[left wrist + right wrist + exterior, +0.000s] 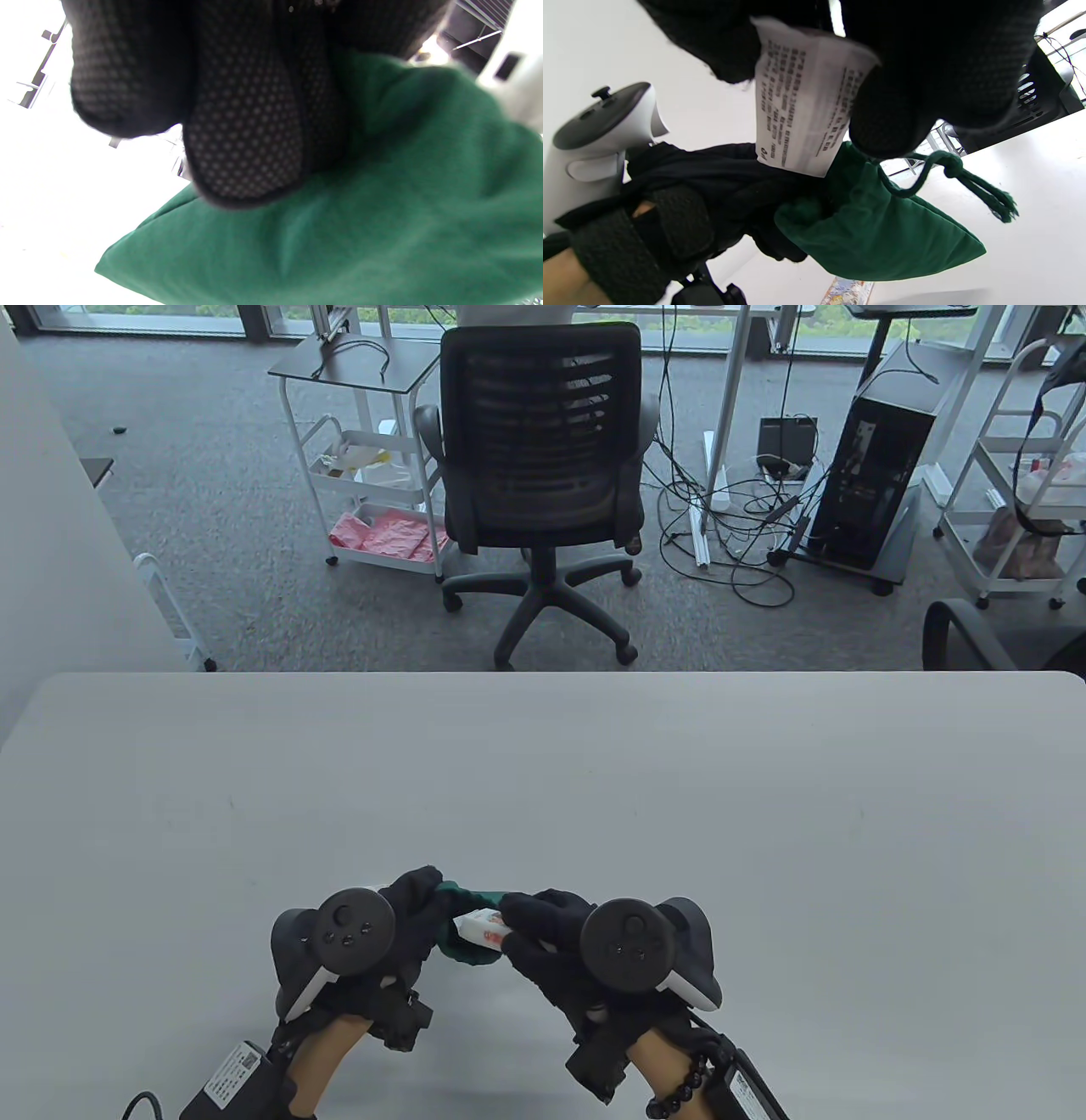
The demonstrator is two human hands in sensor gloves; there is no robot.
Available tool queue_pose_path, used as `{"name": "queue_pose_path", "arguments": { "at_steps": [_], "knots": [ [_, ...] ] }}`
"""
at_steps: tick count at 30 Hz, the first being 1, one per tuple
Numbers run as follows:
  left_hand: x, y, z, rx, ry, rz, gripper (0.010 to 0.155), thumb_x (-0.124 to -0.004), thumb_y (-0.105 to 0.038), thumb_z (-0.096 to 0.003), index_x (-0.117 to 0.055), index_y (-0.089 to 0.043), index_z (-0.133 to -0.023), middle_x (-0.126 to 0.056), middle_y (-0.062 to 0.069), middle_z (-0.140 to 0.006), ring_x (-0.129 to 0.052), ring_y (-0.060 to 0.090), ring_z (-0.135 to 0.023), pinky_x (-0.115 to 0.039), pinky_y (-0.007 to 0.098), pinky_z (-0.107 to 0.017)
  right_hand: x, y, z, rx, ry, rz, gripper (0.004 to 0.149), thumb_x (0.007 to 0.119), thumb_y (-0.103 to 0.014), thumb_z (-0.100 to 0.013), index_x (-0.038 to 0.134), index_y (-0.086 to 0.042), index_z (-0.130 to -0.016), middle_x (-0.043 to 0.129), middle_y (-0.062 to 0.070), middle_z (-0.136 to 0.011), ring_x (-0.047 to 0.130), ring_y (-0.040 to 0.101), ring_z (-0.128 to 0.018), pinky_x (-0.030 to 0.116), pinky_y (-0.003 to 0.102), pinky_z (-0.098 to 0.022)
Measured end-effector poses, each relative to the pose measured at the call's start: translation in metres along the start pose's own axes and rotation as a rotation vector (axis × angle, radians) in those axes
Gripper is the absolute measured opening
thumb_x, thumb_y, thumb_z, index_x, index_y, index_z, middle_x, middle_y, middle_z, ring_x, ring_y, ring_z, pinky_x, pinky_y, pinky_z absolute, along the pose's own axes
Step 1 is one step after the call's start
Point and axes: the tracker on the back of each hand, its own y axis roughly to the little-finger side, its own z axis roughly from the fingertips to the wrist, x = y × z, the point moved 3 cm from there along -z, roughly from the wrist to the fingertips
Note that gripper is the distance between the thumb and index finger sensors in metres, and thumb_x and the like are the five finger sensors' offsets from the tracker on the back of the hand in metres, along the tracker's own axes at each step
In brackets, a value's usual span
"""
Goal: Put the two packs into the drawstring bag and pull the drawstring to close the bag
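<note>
The left hand (407, 916) is gripping the green drawstring bag (462, 925), fingers curled into the cloth near the table's (543, 780) near edge. Its wrist view is showing only dotted glove fingers (242, 140) pressing on green fabric, nothing of the pack. Just to the right, the right hand (543, 937) is pinching a white pack (482, 929) between thumb and fingers, touching the bag at what seems to be its mouth. The right wrist view is adding what the table view is hiding: the pack's printed back (806, 101), the bag's knotted, frayed drawstring (950, 178) hanging loose, and a second, colourfully printed pack (846, 292) lying on the table under the bag. Broad bare tabletop is lying ahead and to both sides of the hands; an office chair (543, 458) is standing beyond the far edge.
</note>
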Motion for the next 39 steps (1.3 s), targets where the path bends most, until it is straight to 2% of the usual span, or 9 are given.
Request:
{"name": "queue_pose_path", "arguments": {
  "at_steps": [4, 8, 12, 20, 26, 29, 32, 35, 39],
  "knots": [
    [0.000, -0.006, 0.002, -0.031, -0.007, -0.033, 0.046, -0.081, -0.044, -0.0511, -0.086, -0.011, -0.084, -0.109, -0.002, -0.054, -0.117, 0.011, -0.031, -0.100, 0.034, -0.030, 0.008, 0.000, -0.001, 0.010, -0.009, 0.044, 0.049, 0.081, -0.037, -0.052, 0.087, -0.004, -0.087, 0.084, 0.032, -0.085, 0.108, 0.034, -0.050, 0.096, 0.046, -0.037],
    [0.000, -0.012, 0.003, -0.062, -0.008, -0.064, 0.046, -0.082, -0.044, -0.0506, -0.087, -0.011, -0.082, -0.109, -0.002, -0.052, -0.116, 0.011, -0.029, -0.100, 0.034, -0.029, 0.018, -0.004, -0.002, 0.014, 0.002, 0.159, 0.049, 0.081, -0.038, -0.052, 0.088, -0.004, -0.086, 0.086, 0.030, -0.083, 0.109, 0.032, -0.047, 0.097, 0.045, -0.035],
    [-0.001, -0.015, 0.004, -0.082, 0.001, -0.072, 0.046, -0.083, -0.044, -0.0502, -0.088, -0.011, -0.082, -0.109, -0.003, -0.051, -0.116, 0.010, -0.027, -0.100, 0.033, -0.028, 0.024, -0.011, -0.002, 0.007, 0.050, 0.269, 0.049, 0.081, -0.040, -0.051, 0.090, -0.004, -0.082, 0.090, 0.029, -0.078, 0.111, 0.029, -0.042, 0.099, 0.042, -0.032],
    [-0.006, -0.012, 0.003, -0.063, 0.059, 0.029, 0.046, -0.082, -0.044, -0.0503, -0.088, -0.010, -0.080, -0.109, -0.003, -0.049, -0.116, 0.009, -0.026, -0.101, 0.032, -0.027, 0.035, -0.023, -0.003, -0.041, 0.108, 0.469, 0.050, 0.081, -0.045, -0.050, 0.093, -0.005, -0.078, 0.095, 0.026, -0.073, 0.113, 0.024, -0.038, 0.101, 0.038, -0.028],
    [-0.010, -0.006, 0.002, -0.023, 0.102, 0.153, 0.046, -0.082, -0.044, -0.0505, -0.088, -0.010, -0.080, -0.109, -0.003, -0.049, -0.116, 0.008, -0.025, -0.101, 0.032, -0.027, 0.038, -0.026, -0.004, -0.063, 0.124, 0.530, 0.060, 0.077, -0.054, -0.047, 0.093, -0.005, -0.077, 0.095, 0.025, -0.071, 0.113, 0.023, -0.037, 0.101, 0.037, -0.027],
    [-0.009, -0.002, 0.001, -0.009, 0.099, 0.196, 0.046, -0.082, -0.044, -0.0507, -0.088, -0.009, -0.080, -0.109, -0.003, -0.049, -0.116, 0.008, -0.025, -0.101, 0.031, -0.027, 0.032, -0.028, -0.002, -0.065, 0.162, 0.542, 0.058, 0.077, -0.054, -0.047, 0.093, -0.006, -0.076, 0.096, 0.024, -0.071, 0.112, 0.022, -0.037, 0.100, 0.036, -0.026],
    [-0.008, 0.000, 0.002, -0.006, 0.103, 0.197, 0.046, -0.082, -0.043, -0.0506, -0.088, -0.009, -0.080, -0.109, -0.002, -0.049, -0.116, 0.008, -0.025, -0.101, 0.031, -0.027, 0.026, -0.025, 0.000, -0.040, 0.178, 0.532, 0.057, 0.077, -0.052, -0.048, 0.091, -0.006, -0.078, 0.094, 0.024, -0.073, 0.111, 0.024, -0.040, 0.098, 0.039, -0.029],
    [-0.004, 0.000, 0.002, -0.021, 0.058, 0.212, 0.045, -0.082, -0.043, -0.0506, -0.088, -0.009, -0.080, -0.109, -0.003, -0.048, -0.116, 0.007, -0.024, -0.102, 0.031, -0.027, 0.021, -0.016, 0.000, -0.005, 0.168, 0.496, 0.059, 0.077, -0.051, -0.049, 0.088, -0.004, -0.084, 0.091, 0.026, -0.080, 0.108, 0.032, -0.049, 0.096, 0.046, -0.036],
    [-0.002, 0.001, 0.002, -0.018, 0.048, 0.219, 0.045, -0.081, -0.044, -0.0511, -0.087, -0.010, -0.080, -0.108, -0.004, -0.049, -0.116, 0.007, -0.025, -0.101, 0.031, -0.027, 0.018, -0.001, 0.000, 0.060, 0.109, 0.401, 0.063, 0.075, -0.051, -0.051, 0.082, -0.002, -0.091, 0.086, 0.029, -0.087, 0.103, 0.044, -0.061, 0.090, 0.056, -0.045]
  ]
}}
